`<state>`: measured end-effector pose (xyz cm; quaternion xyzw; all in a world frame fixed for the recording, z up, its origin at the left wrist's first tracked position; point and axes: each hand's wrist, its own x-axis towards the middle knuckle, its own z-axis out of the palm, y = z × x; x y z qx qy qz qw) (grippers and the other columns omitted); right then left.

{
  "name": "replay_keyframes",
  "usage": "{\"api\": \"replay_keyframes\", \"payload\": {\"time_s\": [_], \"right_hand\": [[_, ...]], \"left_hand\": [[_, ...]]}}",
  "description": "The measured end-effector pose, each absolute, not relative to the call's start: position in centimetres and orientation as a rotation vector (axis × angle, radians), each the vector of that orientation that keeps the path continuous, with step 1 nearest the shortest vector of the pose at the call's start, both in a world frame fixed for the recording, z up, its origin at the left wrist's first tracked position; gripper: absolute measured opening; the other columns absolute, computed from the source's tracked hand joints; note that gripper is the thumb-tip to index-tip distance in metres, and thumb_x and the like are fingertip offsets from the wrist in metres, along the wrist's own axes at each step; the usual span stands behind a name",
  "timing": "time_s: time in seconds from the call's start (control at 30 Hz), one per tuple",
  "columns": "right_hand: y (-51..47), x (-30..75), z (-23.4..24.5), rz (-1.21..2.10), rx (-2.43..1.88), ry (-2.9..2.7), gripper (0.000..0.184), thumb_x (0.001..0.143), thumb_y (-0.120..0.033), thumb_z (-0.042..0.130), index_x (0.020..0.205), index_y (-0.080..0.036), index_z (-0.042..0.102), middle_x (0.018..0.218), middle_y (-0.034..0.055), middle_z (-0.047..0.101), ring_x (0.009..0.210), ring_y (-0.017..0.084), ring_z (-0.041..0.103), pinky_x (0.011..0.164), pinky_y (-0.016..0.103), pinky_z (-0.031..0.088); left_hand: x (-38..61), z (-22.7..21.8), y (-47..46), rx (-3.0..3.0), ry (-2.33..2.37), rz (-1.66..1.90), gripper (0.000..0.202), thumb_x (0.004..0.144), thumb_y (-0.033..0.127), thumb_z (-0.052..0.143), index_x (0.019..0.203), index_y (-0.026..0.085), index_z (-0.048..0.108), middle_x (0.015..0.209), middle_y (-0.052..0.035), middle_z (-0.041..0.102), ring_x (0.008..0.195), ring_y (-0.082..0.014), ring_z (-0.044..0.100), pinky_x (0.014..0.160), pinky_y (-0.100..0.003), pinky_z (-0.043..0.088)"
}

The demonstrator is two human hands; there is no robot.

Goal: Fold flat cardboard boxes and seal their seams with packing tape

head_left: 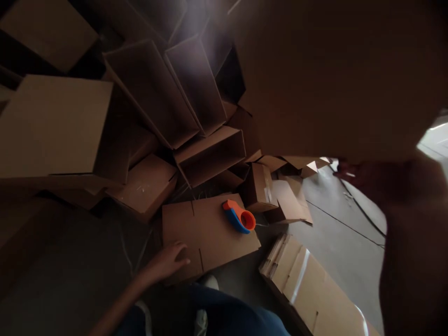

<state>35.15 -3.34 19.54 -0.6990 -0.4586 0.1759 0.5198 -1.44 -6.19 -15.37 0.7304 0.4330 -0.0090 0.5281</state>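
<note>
A large cardboard box (pixel 336 79) fills the upper right, close to the camera and in shadow. My right hand (pixel 353 173) is at its lower edge, fingers closed against it; part of the hand is dark and hidden. Below, a flattened cardboard box (pixel 213 242) lies on the floor. Over its near left corner is my left hand (pixel 171 261), fingers apart and slightly curved, holding nothing. On the same flat cardboard rests an orange and blue tape dispenser (pixel 235 222), beyond my left hand's reach of touch.
A strapped bundle of flat cartons (pixel 315 284) lies at the lower right. Open boxes (pixel 210 154) are piled ahead, and a closed-looking box (pixel 56 126) stands at the left. Strips of strapping trail on the grey floor (pixel 336 233). My legs (pixel 238 312) show at the bottom.
</note>
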Motion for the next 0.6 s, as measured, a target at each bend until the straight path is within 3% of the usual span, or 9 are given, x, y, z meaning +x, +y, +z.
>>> {"api": "replay_keyframes", "payload": {"time_s": [0.13,0.3,0.4,0.47,0.53,0.6], "right_hand": [[2.8,33.1,21.3,0.639,-1.536,-0.83,0.059,0.096,-0.021,0.026,0.066,-0.012,0.074,0.114,0.015,0.074,0.122,0.027,0.063,0.074,0.041,0.05],[10.1,31.3,20.6,0.837,-1.474,-0.804,0.064,0.094,-0.021,0.013,0.066,0.001,0.066,0.121,0.0167,0.07,0.122,0.022,0.061,0.076,0.029,0.047],[14.0,30.9,18.6,0.94,-1.491,-0.854,0.061,0.093,-0.022,0.008,0.068,-0.001,0.06,0.123,0.019,0.068,0.121,0.02,0.061,0.079,0.028,0.047],[16.2,30.7,16.9,0.991,-1.532,-0.888,0.054,0.099,-0.025,0.015,0.074,-0.007,0.059,0.125,0.0193,0.068,0.12,0.02,0.064,0.082,0.028,0.049],[18.2,30.8,15.1,1.016,-1.552,-0.924,0.044,0.104,-0.033,0.026,0.087,-0.012,0.06,0.127,0.0169,0.068,0.118,0.02,0.066,0.085,0.031,0.052],[19.9,31.2,13.7,0.981,-1.552,-0.968,0.044,0.106,-0.041,0.025,0.103,-0.015,0.061,0.128,0.0148,0.067,0.119,0.019,0.065,0.087,0.035,0.054]], "left_hand": [[-0.1,-15.5,-7.6,1.773,1.008,-0.203,0.068,0.088,0.043,0.053,0.147,0.009,0.05,0.163,-0.0179,0.033,0.154,-0.0299,0.025,0.125,-0.046,0.021],[0.8,-15.4,-8.2,1.826,0.996,-0.215,0.066,0.088,0.039,0.055,0.144,0.006,0.052,0.164,-0.0192,0.026,0.155,-0.0341,0.013,0.126,-0.05,0.018],[1.0,-15.3,-8.3,1.827,1.001,-0.213,0.062,0.088,0.038,0.056,0.142,0.008,0.055,0.163,-0.0197,0.027,0.154,-0.0363,0.014,0.124,-0.055,0.021],[1.0,-15.4,-8.3,1.841,0.98,-0.224,0.063,0.088,0.037,0.055,0.143,0.006,0.053,0.164,-0.0213,0.025,0.154,-0.0365,0.012,0.124,-0.055,0.021],[0.9,-15.6,-8.2,1.855,0.968,-0.228,0.064,0.088,0.037,0.054,0.143,0.004,0.052,0.164,-0.0218,0.025,0.154,-0.0365,0.012,0.125,-0.054,0.02],[0.7,-16.0,-8.2,1.859,0.971,-0.213,0.062,0.087,0.038,0.054,0.142,0.007,0.055,0.163,-0.0196,0.029,0.154,-0.0361,0.016,0.125,-0.053,0.021]]}}
